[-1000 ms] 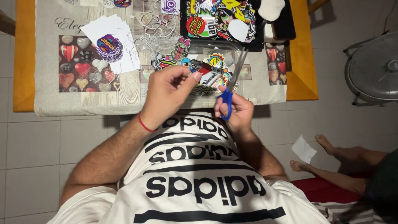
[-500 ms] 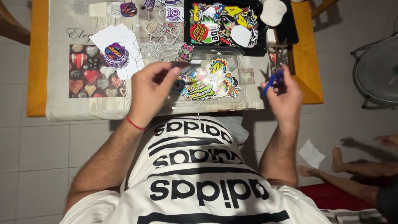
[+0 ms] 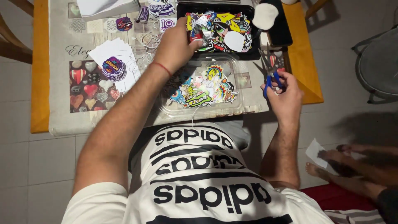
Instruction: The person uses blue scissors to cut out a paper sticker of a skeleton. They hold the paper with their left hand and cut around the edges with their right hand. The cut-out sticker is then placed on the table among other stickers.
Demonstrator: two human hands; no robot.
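Seen from above, a seated person's left hand (image 3: 178, 45) reaches to the upper middle of the frame, fingers pinched on a crumpled sticker (image 3: 200, 34) at the edge of a black tray (image 3: 253, 53) filled with colourful stickers. The right hand (image 3: 286, 93), at centre right, grips blue-handled scissors (image 3: 270, 72), blades pointing up the frame. Between the hands, a clear plastic tray (image 3: 202, 89) of cut stickers sits on the patterned tablecloth (image 3: 83, 120).

The fingertips of the left hand (image 3: 178, 43) are hidden among the stickers in the black tray (image 3: 248, 12), whose far rim is cut off by the top edge. The scissors (image 3: 270, 70) are partly covered by the right hand (image 3: 286, 97).
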